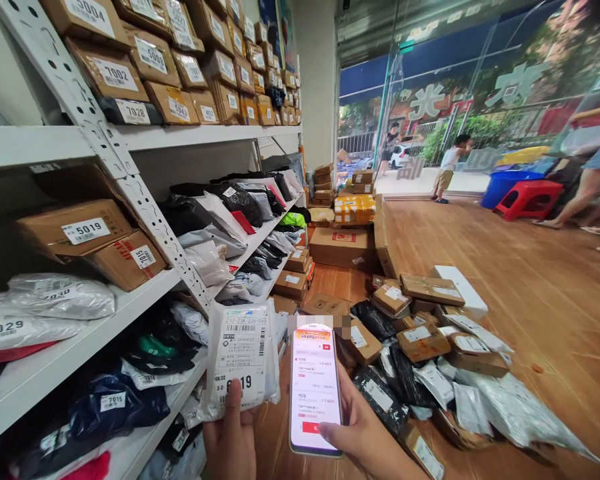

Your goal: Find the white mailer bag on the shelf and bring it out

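Note:
My left hand [233, 437] grips a white plastic parcel [240, 353] by its lower edge, thumb pressed on the front. A printed shipping label faces me; my thumb partly covers the large number ending in 19. Beside it, my right hand [365, 430] holds a smartphone [314, 393] upright. Its lit screen shows a list with red marks and a red button near the bottom. The right thumb rests over that button. Parcel and phone are held close together, side by side.
White metal shelves [180, 137] with numbered boxes and bags line the left. Many parcels [423, 340] lie heaped on the wooden floor at right. A large carton [343, 247] stands further back. Beyond are a red stool [529, 193], a blue bin [510, 187], a child [450, 167] and glass doors.

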